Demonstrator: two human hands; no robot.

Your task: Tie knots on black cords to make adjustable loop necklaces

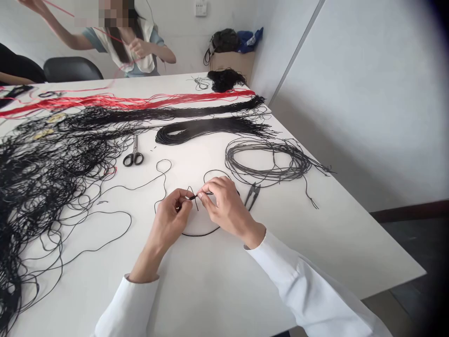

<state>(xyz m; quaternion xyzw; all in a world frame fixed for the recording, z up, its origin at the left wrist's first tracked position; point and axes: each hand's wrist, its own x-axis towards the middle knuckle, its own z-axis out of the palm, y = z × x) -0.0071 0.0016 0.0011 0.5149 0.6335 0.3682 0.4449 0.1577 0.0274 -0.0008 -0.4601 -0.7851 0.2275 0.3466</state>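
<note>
A thin black cord curves in a loop over the white table, and both hands pinch it where its strands meet. My left hand is closed on the cord, thumb against forefinger. Close beside it, my right hand pinches the same cord, fingertips nearly touching the left ones. Short cord ends stick out between the two hands. Black thread snips lie just right of my right hand, partly hidden by it. A loose strand trails from near my left hand toward the tangle at the left.
A large tangle of black cord covers the table's left side. Black-handled scissors, a coiled cord bundle, a folded black hank and red cords lie beyond my hands. A person across the table holds red cord.
</note>
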